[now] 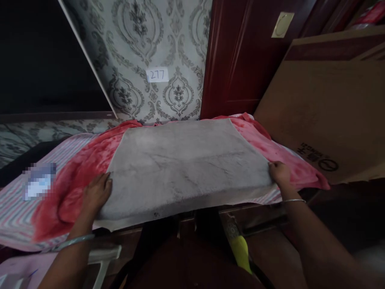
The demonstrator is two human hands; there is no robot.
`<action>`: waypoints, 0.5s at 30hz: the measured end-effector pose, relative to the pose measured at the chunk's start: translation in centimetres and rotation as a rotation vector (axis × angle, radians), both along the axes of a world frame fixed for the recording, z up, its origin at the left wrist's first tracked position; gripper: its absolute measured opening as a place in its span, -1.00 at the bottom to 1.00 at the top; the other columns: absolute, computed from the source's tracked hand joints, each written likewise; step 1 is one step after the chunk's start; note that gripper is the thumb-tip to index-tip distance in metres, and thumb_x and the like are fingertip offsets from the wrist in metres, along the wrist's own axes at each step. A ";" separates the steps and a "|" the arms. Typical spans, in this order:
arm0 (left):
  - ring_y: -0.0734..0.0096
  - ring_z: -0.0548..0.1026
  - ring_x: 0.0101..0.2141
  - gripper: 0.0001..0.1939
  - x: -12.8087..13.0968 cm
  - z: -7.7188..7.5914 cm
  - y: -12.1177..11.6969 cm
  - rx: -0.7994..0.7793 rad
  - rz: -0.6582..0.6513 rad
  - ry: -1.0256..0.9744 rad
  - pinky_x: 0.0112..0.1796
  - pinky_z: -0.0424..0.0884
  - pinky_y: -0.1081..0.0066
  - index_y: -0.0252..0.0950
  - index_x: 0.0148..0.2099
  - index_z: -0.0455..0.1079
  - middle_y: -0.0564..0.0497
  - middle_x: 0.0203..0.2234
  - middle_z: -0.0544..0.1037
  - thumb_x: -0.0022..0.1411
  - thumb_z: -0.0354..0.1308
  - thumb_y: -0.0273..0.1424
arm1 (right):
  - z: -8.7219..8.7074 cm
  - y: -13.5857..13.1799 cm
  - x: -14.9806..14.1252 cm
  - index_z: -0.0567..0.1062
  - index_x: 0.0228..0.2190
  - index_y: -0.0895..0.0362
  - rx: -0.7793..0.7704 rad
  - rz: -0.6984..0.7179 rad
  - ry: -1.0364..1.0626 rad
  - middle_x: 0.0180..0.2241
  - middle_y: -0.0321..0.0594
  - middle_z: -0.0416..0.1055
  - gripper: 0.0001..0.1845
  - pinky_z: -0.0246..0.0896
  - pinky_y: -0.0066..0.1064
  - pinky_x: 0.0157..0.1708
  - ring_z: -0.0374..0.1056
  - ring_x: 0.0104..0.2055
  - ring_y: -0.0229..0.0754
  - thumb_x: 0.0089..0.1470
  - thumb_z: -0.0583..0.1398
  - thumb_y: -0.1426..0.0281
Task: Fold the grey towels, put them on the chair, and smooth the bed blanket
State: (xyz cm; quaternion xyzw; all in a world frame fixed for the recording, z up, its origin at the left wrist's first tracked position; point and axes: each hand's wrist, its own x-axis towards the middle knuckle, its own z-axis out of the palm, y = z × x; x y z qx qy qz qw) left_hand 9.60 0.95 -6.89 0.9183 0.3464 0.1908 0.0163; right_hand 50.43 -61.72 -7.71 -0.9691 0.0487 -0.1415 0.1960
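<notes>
Nearest me, the front hem of the grey plush cloth (186,164) droops over the edge of the bedding beneath it. It looks limp enough that I would take it by the side edges, with a pinch of fabric on each side, rather than by the middle, where it would bunch.

At the left edge my left hand (98,192) rests palm down, fingers half bent; I cannot tell whether they grip the fabric or only press it. At the right edge my right hand (280,173) has its fingers curled closed, pinching the border.

Between them the cloth lies spread, with shallow creases running across it. I judge it soft, light and hard to damage; its napped face should give good hold, though it may drag on the red plush blanket (69,188) below, which shows on both sides. Under that is a striped sheet (9,216).

The cloth's far edge lies near the patterned wall (180,48), the cardboard sheet (325,104) standing beyond the right side.
</notes>
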 end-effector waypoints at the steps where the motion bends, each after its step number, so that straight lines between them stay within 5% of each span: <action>1: -0.10 0.45 0.21 -0.41 0.0 -0.1 0.1 0.001 0.003 -0.001 0.17 0.42 -0.12 -0.26 0.28 0.41 -0.21 0.21 0.50 0.38 -0.17 -0.17 | 0.1 0.2 -0.3 0.63 -0.06 0.38 -0.011 -0.017 0.016 -0.18 0.24 0.59 -0.55 0.32 -0.23 -0.23 0.52 -0.14 0.14 0.25 0.08 0.35; 8: -0.05 0.44 0.21 -0.44 0.2 -0.1 -0.3 -0.010 0.025 -0.024 0.22 0.37 -0.07 -0.25 0.26 0.43 -0.18 0.19 0.53 0.36 -0.13 -0.19 | 1.1 1.6 -2.7 0.58 0.04 0.36 -0.102 -0.055 0.084 -0.13 0.26 0.57 -0.51 0.29 -0.22 -0.23 0.52 -0.11 0.16 0.32 0.03 0.32; 15: -0.02 0.43 0.23 -0.49 0.0 1.1 -1.2 -0.065 0.031 0.012 0.21 0.37 -0.02 -0.22 0.24 0.45 -0.16 0.21 0.51 0.32 -0.03 -0.26 | 2.5 1.5 -1.4 0.51 0.11 0.45 -0.132 0.001 0.236 -0.04 0.41 0.51 -0.37 0.24 -0.16 -0.23 0.47 0.00 0.25 0.38 -0.07 0.22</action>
